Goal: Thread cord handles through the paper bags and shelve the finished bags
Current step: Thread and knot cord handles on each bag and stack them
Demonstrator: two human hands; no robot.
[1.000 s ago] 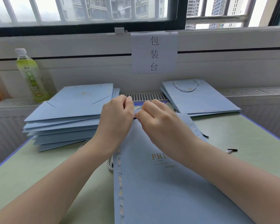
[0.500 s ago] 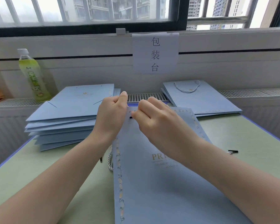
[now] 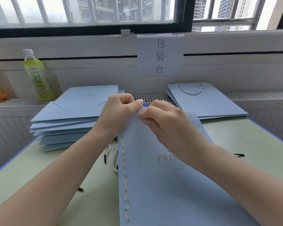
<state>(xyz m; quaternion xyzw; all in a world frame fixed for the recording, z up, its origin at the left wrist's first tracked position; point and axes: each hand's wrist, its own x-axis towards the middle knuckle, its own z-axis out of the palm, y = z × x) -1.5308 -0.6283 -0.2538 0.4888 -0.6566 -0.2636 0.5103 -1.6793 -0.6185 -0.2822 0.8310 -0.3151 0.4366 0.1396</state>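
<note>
**Both hands pinch the bag's top edge**

The flat light-blue paper bag with gold lettering [image 3: 162, 185] lies on the green table [image 3: 245, 139]. At its far edge, left hand [image 3: 116, 115] and right hand [image 3: 168, 124] have their fingers curled, pinching the paper. A white twisted cord [image 3: 115, 158] lies just left of the bag.

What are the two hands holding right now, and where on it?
Both the left hand and right hand pinch the flat light-blue paper bag at its far top edge. Whether a cord end is between the fingers cannot be told.
</note>
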